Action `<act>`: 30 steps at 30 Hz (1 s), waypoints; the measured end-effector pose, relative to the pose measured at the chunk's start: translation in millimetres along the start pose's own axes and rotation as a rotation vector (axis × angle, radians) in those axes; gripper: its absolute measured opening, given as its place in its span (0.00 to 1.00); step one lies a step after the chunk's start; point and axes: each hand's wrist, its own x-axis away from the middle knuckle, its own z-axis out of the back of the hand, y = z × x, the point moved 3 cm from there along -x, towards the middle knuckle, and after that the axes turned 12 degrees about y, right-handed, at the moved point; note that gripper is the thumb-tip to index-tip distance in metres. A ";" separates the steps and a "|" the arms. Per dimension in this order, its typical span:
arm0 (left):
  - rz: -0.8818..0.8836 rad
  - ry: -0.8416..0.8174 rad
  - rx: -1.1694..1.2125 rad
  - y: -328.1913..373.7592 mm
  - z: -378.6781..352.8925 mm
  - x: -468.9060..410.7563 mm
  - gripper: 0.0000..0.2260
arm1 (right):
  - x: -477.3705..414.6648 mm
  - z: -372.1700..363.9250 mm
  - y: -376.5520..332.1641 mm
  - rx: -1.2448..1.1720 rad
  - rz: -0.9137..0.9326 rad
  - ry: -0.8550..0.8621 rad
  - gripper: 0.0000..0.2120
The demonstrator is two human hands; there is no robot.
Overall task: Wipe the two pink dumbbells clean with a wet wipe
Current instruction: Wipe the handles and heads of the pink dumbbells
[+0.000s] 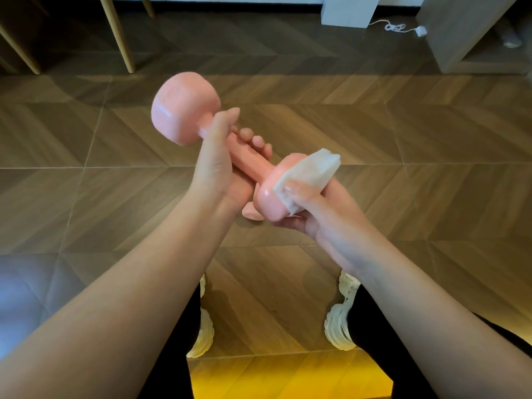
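- The wood-patterned floor point(403, 139) fills the view, with the person's legs and pale shoes point(201, 338) at the bottom.
- A pink dumbbell point(249, 162) is held in the air above the floor. Its long axis runs diagonally — one head up and to the left, away from the person, the other down and to the right.
- The left hand point(218, 165) is wrapped round the handle, fingers curled over it.
- The right hand point(319, 208) cups the nearer head, its thumb pinning the wipe to it.
- The crumpled white wet wipe point(308, 172) lies against that nearer head.
- Below the hands a small pink shape point(251, 212) rests on the floor — possibly the second dumbbell, mostly hidden.
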 end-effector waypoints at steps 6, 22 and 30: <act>0.010 0.072 0.055 -0.3 3.8 -1.3 0.16 | -3.1 -10.2 3.8 0.087 -0.021 0.153 0.32; -0.030 -0.085 -0.017 -4.0 -2.4 0.3 0.16 | 2.0 -7.5 4.3 -0.166 -0.267 0.100 0.25; 0.007 -0.084 0.038 -0.3 2.3 -1.5 0.17 | 4.4 -10.2 5.2 -0.108 -0.153 0.039 0.25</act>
